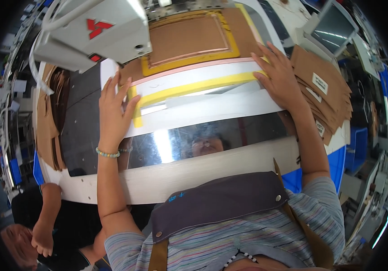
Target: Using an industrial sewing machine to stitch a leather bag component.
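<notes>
My left hand [115, 104], wearing a bead bracelet, lies with fingers apart on the left end of a white jig sheet [180, 103] edged with yellow and pink strips. My right hand [277, 79] rests at that sheet's right end, fingers spread. Under the pink strip lies a brown panel [248, 34] carrying a yellow rectangular frame [235, 47] around an inner brown piece [182, 36]. The left fingertips are beside a white machine head [90, 36] with a red emblem. A shiny metal plate [257, 131] spans the table below the sheet.
Brown pieces are stacked at left [45, 117] and right [320, 104], the right ones bearing labels. A monitor [331, 27] stands at back right. Blue bins [356, 149] sit beside the table [81, 187]. Another person [45, 212] is at the lower left, arm at the table's edge.
</notes>
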Demonstrator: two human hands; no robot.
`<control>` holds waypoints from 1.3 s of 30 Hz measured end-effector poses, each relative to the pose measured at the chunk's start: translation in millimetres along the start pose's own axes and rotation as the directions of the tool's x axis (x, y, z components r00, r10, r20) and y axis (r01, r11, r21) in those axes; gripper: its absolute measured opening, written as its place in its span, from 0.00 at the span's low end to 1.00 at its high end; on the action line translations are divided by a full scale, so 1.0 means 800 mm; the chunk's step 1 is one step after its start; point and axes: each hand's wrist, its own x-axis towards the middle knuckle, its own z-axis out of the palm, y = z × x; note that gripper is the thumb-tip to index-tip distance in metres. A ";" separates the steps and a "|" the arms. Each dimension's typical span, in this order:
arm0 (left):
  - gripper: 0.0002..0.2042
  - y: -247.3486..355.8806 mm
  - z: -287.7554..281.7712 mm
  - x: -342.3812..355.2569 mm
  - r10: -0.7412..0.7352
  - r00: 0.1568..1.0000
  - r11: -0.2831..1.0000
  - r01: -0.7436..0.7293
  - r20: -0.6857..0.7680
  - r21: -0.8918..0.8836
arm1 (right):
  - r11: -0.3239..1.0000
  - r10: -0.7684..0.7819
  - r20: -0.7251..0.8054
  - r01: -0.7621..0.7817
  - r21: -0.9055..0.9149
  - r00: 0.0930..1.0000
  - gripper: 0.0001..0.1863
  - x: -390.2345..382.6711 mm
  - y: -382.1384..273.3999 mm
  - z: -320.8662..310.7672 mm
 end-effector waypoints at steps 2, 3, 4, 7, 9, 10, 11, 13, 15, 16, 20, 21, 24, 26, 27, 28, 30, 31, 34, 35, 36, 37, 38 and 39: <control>0.22 -0.002 0.000 0.001 0.037 0.999 0.999 -0.037 -0.017 -0.008 | 1.000 0.000 -0.013 0.000 0.001 1.000 0.29 0.003 -0.002 0.005; 0.22 -0.004 -0.001 0.003 0.034 0.999 0.999 -0.034 -0.007 -0.019 | 1.000 0.006 -0.013 -0.006 0.006 1.000 0.29 0.004 -0.002 0.004; 0.22 -0.006 0.000 0.005 0.048 0.999 0.997 -0.048 0.001 -0.059 | 0.999 -0.006 -0.013 0.005 -0.043 1.000 0.29 0.004 -0.003 0.000; 0.22 -0.007 0.002 0.008 0.037 0.999 0.998 -0.037 0.009 -0.056 | 0.999 -0.049 -0.179 0.048 -0.011 0.983 0.26 0.006 0.001 -0.035; 0.22 -0.009 0.001 0.005 -0.020 1.000 0.995 0.021 0.011 -0.093 | 0.997 -0.035 -0.251 0.052 0.060 0.967 0.25 0.001 0.012 -0.079; 0.22 -0.011 0.000 0.004 -0.053 0.998 0.990 0.050 -0.017 -0.129 | 0.989 0.104 -0.179 -0.082 0.123 0.978 0.24 -0.008 0.025 -0.108; 0.22 -0.014 -0.002 0.004 -0.054 0.999 0.993 0.055 0.006 -0.108 | 0.970 0.171 -0.148 -0.141 0.198 0.974 0.23 -0.020 0.038 -0.131; 0.22 -0.019 -0.005 0.006 -0.101 0.992 0.976 0.083 -0.081 -0.200 | 0.991 0.130 -0.312 -0.116 0.063 0.941 0.09 -0.032 0.078 -0.154; 0.21 -0.025 -0.011 0.011 -0.084 0.993 0.972 0.065 -0.079 -0.225 | 0.897 0.435 -0.028 -0.430 0.104 0.900 0.18 -0.059 0.123 -0.158; 0.20 -0.029 -0.019 0.013 -0.104 0.990 0.960 0.074 -0.098 -0.271 | 0.917 0.394 0.113 -0.398 0.016 0.912 0.15 -0.065 0.149 -0.155; 0.18 -0.028 -0.039 0.013 -0.079 0.995 0.946 0.058 -0.054 -0.320 | 0.832 0.333 0.351 -0.448 0.328 0.875 0.10 -0.079 0.194 -0.117; 0.18 -0.027 -0.041 0.014 -0.064 0.997 0.947 0.047 -0.045 -0.318 | 0.802 0.363 0.364 -0.486 0.346 0.858 0.12 -0.077 0.196 -0.119; 0.20 -0.021 -0.042 0.020 -0.059 0.998 0.934 0.048 -0.020 -0.354 | 0.817 0.374 0.139 -0.397 0.419 0.917 0.13 -0.042 0.173 -0.139; 0.20 -0.020 -0.035 0.027 -0.064 0.998 0.944 0.066 0.017 -0.322 | 0.786 0.386 0.080 -0.373 0.494 0.919 0.08 0.008 0.137 -0.137; 0.21 -0.021 -0.031 0.032 -0.010 1.000 0.945 0.009 -0.002 -0.326 | 0.747 0.387 0.019 -0.326 0.579 0.922 0.05 0.033 0.115 -0.133; 0.21 -0.023 -0.023 0.038 -0.044 0.998 0.949 0.053 0.035 -0.310 | 0.717 0.296 0.043 -0.252 0.650 0.954 0.08 0.061 0.091 -0.122; 0.21 -0.029 -0.004 0.053 -0.071 0.997 0.964 0.074 0.021 -0.254 | 0.773 0.133 0.042 -0.130 0.621 0.990 0.11 0.122 0.042 -0.094; 0.20 -0.033 0.005 0.061 0.010 1.000 0.976 -0.010 -0.004 -0.218 | 0.853 0.065 0.037 -0.075 0.516 0.997 0.10 0.149 0.020 -0.078; 0.19 -0.046 0.029 0.085 0.056 0.997 0.996 -0.053 0.052 -0.070 | 0.974 -0.113 -0.064 0.123 0.190 0.991 0.09 0.210 -0.050 -0.019; 0.18 -0.046 0.038 0.089 0.161 0.985 0.976 -0.168 -0.061 -0.138 | 0.978 -0.149 0.021 0.144 0.154 0.989 0.09 0.228 -0.068 -0.002; 0.18 -0.048 0.042 0.092 0.163 0.986 0.978 -0.167 -0.038 -0.127 | 0.973 -0.165 -0.011 0.164 0.160 0.986 0.09 0.241 -0.080 0.011; 0.18 -0.049 0.046 0.096 0.122 0.993 0.978 -0.119 0.002 -0.172 | 0.971 -0.210 0.002 0.208 0.114 0.978 0.09 0.251 -0.089 0.023; 0.18 -0.049 0.049 0.099 0.093 0.995 0.971 -0.085 0.023 -0.224 | 0.973 -0.227 0.055 0.224 0.058 0.972 0.10 0.259 -0.094 0.032; 0.19 -0.051 0.049 0.103 0.061 0.994 0.981 -0.043 0.093 -0.190 | 0.967 -0.246 0.016 0.244 0.069 0.969 0.10 0.263 -0.095 0.039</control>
